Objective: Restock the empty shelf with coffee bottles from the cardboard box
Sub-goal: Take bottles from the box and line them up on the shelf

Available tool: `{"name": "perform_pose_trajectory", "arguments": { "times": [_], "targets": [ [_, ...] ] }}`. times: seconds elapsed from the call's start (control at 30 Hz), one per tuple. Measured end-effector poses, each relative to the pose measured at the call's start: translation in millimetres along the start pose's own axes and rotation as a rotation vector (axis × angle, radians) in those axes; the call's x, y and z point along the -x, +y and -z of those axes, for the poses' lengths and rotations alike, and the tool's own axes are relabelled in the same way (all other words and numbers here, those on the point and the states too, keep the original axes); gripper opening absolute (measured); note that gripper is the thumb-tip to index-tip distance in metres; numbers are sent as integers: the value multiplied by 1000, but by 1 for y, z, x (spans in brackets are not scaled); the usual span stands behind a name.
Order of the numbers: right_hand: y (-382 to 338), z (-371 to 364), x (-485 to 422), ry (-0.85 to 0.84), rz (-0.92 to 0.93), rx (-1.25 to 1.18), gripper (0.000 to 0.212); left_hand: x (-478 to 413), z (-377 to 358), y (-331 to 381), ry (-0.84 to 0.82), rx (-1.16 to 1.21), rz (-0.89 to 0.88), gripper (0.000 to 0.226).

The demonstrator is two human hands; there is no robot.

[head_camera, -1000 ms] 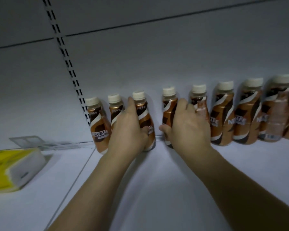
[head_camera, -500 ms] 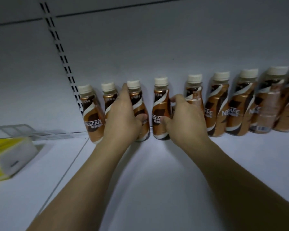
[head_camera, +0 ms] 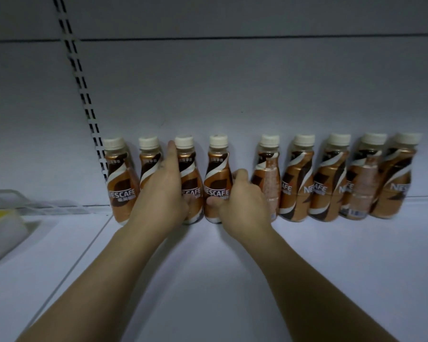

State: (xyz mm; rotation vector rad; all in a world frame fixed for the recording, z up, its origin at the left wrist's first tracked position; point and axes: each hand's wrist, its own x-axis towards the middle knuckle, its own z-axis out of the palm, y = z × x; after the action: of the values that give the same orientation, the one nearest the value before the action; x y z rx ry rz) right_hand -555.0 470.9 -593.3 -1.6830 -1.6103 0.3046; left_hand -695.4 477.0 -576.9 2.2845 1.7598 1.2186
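Nine coffee bottles (head_camera: 297, 178) standing in a row at the back of the white shelf (head_camera: 232, 280), against the rear panel. Left hand (head_camera: 162, 193) wrapped around the third bottle (head_camera: 190, 183) from the left, thumb on its front, index finger up near the cap. Right hand (head_camera: 240, 201) curled around the fourth bottle (head_camera: 216, 178), thumb across the label. A gap between fourth and fifth bottles. Far left, on the neighbouring shelf section, a yellow-and-white pack (head_camera: 0, 233), partly cut off.
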Motion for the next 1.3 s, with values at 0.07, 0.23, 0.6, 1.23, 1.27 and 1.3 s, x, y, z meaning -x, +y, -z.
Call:
{"name": "perform_pose_trajectory", "arguments": {
  "times": [0.07, 0.23, 0.6, 1.23, 1.27, 1.3],
  "targets": [
    [3, 4, 0, -52, 2, -48, 50, 0, 0, -2, 1, -27, 0, 106],
    [6, 2, 3, -22, 60, -42, 48, 0, -2, -3, 20, -53, 14, 107],
    [11, -2, 6, -10, 107, -175, 46, 5, -5, -9, 83, -52, -41, 101],
    [5, 57, 3, 273, 248, -98, 44, 27, 11, 15, 256, -58, -134, 54],
    [7, 62, 1, 308, 261, -102, 38, 30, 9, 23, 219, -53, -176, 48],
    [11, 68, -1, 350, 266, -102, 32, 31, 4, 32, 163, -49, -216, 43]
  ]
}}
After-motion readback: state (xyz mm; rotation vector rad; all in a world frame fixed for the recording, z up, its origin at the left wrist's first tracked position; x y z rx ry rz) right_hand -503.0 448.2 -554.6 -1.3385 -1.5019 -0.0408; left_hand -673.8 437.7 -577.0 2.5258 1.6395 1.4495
